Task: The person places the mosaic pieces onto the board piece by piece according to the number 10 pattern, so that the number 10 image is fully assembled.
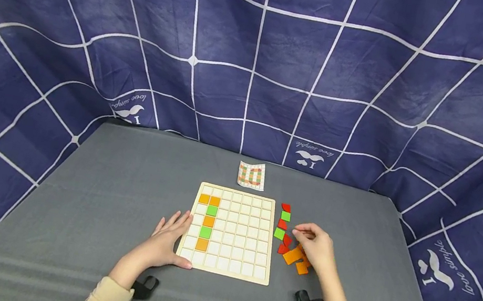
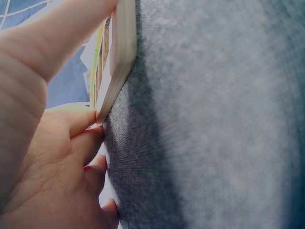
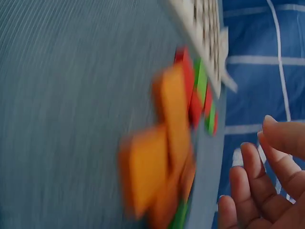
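A cream gridded board (image 1: 228, 271) lies on the table, with orange and green square tiles in its left columns, such as a green tile (image 1: 211, 210) and an orange tile (image 1: 201, 244). My left hand (image 1: 166, 242) rests at the board's lower left corner, fingers extended along the left edge and thumb at the bottom edge. My right hand (image 1: 316, 245) hovers beside a pile of orange tiles (image 1: 293, 255) right of the board. Its fingers are loosely bent, and no tile shows between them in the right wrist view.
Red and green tiles, among them a green tile (image 1: 279, 233) and a red tile (image 1: 283, 224), lie in a line along the board's right side. A small printed pattern card (image 1: 251, 175) lies behind the board. A blue curtain (image 1: 255, 67) surrounds the grey table (image 1: 96, 190).
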Demonstrator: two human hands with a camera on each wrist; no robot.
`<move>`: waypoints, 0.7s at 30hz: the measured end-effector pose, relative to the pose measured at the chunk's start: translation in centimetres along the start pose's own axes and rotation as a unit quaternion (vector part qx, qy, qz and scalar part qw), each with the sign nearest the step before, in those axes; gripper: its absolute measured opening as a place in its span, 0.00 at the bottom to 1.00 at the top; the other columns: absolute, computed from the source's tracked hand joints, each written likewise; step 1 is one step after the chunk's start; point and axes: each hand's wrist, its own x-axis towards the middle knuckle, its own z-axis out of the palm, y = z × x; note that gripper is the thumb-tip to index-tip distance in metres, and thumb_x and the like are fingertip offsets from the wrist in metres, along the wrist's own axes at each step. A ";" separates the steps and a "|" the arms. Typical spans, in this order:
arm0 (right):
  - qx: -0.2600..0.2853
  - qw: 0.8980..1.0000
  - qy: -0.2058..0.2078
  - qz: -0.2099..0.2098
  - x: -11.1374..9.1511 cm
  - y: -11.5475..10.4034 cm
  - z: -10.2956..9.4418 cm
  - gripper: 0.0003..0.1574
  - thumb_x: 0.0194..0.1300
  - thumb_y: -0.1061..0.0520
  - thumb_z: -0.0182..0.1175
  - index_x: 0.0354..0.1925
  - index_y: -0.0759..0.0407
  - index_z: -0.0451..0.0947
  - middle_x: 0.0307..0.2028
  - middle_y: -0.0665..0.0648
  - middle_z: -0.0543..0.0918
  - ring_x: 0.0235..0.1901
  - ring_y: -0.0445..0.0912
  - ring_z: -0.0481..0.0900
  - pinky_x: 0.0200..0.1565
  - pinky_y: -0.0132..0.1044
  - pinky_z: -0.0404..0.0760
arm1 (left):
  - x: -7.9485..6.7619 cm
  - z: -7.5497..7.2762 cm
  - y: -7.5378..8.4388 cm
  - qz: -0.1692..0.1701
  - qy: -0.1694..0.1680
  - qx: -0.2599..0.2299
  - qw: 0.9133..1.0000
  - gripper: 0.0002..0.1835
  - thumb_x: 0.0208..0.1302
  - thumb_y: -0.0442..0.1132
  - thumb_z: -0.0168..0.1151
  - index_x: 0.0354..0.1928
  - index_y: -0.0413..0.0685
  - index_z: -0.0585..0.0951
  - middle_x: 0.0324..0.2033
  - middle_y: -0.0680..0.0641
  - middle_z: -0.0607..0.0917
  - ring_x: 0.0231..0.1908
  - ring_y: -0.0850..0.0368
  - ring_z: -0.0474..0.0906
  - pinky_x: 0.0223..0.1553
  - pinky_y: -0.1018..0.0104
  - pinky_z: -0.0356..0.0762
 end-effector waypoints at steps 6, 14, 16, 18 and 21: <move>-0.045 0.998 -0.020 0.026 0.0 3.4 -2.8 0.16 0.64 0.55 0.66 0.48 0.62 0.82 0.43 0.63 0.86 0.43 0.55 0.83 0.41 0.43 0.82 | -0.1 -0.1 0.1 -0.001 -0.001 -0.002 1.000 0.67 0.35 0.50 0.84 0.76 0.38 0.54 0.77 0.39 0.52 0.77 0.36 0.40 0.73 0.36 0.33; -0.085 0.993 -0.077 0.018 0.3 5.4 -4.1 0.21 0.57 0.57 0.71 0.47 0.66 0.81 0.43 0.64 0.83 0.43 0.55 0.79 0.45 0.48 0.78 | -0.2 0.0 0.3 -0.004 0.001 -0.009 1.000 0.67 0.35 0.49 0.84 0.76 0.38 0.55 0.77 0.39 0.53 0.77 0.36 0.41 0.74 0.36 0.33; -0.093 0.992 -0.085 0.018 0.4 5.5 -4.1 0.20 0.56 0.57 0.72 0.46 0.65 0.82 0.42 0.62 0.83 0.42 0.53 0.78 0.43 0.44 0.76 | -0.2 0.0 0.3 -0.005 0.003 -0.007 1.000 0.67 0.34 0.49 0.84 0.76 0.38 0.55 0.77 0.39 0.53 0.77 0.36 0.41 0.74 0.36 0.33; -0.095 0.991 -0.092 0.023 0.4 5.5 -4.2 0.20 0.56 0.56 0.73 0.44 0.64 0.82 0.41 0.60 0.82 0.40 0.51 0.78 0.41 0.40 0.75 | -0.2 0.0 0.3 -0.006 0.003 -0.006 1.000 0.67 0.34 0.49 0.85 0.76 0.38 0.55 0.77 0.39 0.53 0.77 0.36 0.41 0.74 0.36 0.33; -0.087 0.991 -0.098 0.037 0.4 5.4 -4.2 0.19 0.56 0.56 0.73 0.44 0.65 0.82 0.39 0.59 0.84 0.38 0.49 0.78 0.37 0.37 0.74 | -0.1 0.0 0.3 -0.006 0.003 -0.005 1.000 0.67 0.34 0.49 0.85 0.76 0.38 0.55 0.77 0.39 0.53 0.77 0.37 0.41 0.74 0.36 0.33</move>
